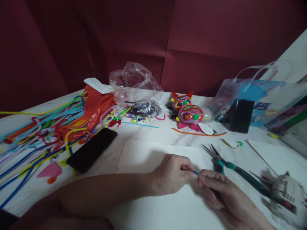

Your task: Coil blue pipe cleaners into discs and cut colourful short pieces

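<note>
A pale surface carries loose, seemingly unused strips at left and a sheet in front. Pliers lie idle at right, near two bright figures that look finished. Over the sheet, the left hand pinches a small blue piece, the right hand's grip closed on its other end. Attached to neither figure, the blue piece appears to be mid-work.
</note>
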Available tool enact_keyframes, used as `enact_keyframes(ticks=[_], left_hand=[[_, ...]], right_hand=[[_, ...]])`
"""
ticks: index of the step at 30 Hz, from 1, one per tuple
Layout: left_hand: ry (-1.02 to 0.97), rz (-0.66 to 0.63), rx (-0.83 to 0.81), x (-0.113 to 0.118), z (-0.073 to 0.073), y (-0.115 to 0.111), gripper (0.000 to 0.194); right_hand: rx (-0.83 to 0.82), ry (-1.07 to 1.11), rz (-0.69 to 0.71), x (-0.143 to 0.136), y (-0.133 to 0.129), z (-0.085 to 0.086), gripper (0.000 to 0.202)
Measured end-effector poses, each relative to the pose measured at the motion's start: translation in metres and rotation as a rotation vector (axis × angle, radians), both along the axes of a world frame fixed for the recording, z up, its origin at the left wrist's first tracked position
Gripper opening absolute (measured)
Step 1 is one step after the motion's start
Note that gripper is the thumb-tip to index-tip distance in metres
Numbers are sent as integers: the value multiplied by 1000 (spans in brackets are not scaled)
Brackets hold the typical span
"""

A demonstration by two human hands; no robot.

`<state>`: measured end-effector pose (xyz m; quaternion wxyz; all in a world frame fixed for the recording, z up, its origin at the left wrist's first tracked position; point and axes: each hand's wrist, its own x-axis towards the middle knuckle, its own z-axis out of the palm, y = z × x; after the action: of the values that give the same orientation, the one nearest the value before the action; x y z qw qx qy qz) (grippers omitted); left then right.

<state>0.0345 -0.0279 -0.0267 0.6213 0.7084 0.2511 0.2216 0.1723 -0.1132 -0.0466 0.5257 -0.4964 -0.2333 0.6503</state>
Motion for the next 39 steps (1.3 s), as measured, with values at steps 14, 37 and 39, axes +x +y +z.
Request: enact_keyframes(ticks=[14, 37, 39], left_hand=[[-281, 240, -337, 4, 5, -16, 11], [43, -18, 344, -4, 4, -4, 12], [-40, 49, 56, -2, 3, -9, 10]], right_hand=[[183, 383, 73, -21, 1, -9, 24], [35, 112, 62, -5, -2, 2, 32], [62, 196, 54, -7, -3, 3, 28]])
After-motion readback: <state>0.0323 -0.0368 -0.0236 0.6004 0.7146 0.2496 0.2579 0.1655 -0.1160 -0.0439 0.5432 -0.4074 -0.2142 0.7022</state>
